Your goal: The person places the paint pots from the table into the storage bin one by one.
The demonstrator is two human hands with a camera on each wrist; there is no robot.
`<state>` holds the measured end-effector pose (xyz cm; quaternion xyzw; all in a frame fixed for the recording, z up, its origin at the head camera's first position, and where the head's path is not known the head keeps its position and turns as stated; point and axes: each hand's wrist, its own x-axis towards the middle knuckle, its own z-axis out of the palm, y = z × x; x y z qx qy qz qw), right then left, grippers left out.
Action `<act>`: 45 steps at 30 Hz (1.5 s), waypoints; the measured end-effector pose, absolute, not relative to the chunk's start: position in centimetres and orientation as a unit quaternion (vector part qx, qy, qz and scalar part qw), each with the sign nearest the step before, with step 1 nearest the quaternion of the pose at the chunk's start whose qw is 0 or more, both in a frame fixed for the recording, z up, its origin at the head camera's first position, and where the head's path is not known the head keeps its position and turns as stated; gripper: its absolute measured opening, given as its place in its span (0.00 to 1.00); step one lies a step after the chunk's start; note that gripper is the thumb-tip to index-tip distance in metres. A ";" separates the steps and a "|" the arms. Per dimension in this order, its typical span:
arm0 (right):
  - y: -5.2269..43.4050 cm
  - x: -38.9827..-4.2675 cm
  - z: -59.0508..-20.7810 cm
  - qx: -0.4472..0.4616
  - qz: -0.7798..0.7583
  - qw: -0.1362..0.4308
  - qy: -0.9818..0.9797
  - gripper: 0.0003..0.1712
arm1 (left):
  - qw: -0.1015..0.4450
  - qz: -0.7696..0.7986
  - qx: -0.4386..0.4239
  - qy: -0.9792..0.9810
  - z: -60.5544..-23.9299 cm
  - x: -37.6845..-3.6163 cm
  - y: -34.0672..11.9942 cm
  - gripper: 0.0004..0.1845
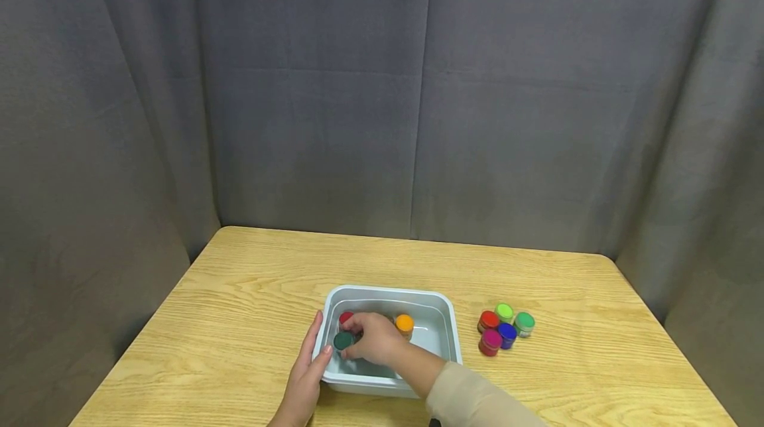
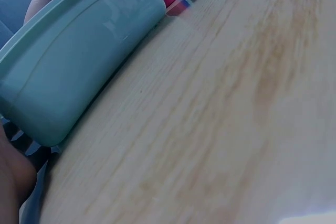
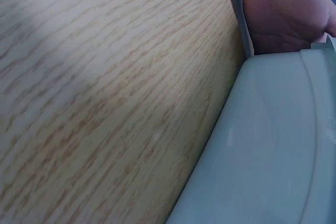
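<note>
A light grey plastic tub sits near the front of the table. My left hand holds its left side, with the thumb at the rim and fingers along the outer wall. Inside the tub, my right hand pinches a small jar with a dark green lid between thumb and fingers. Just behind that jar is a red-lidded jar, partly covered by the fingers. An orange-lidded jar stands farther right in the tub. My right hand hides part of the tub's floor.
Right of the tub, several small jars cluster on the wooden table: light green, red, green, blue and magenta. Grey curtains hang behind and beside the table.
</note>
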<state>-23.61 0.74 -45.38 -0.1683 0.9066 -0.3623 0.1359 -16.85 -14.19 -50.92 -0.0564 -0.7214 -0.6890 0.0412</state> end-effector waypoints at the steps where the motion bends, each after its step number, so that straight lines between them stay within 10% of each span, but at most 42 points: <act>1: 0.7 -23.6 -45.4 -0.168 -0.363 0.137 0.906 0.22 | 0.041 -0.689 -0.055 -0.721 -50.9 -16.9 -14.2 0.33; 45: 9.1 -23.0 -40.8 -0.148 -0.521 0.132 0.830 0.23 | 0.042 -0.693 -0.037 -0.719 -50.4 -16.6 -13.8 0.32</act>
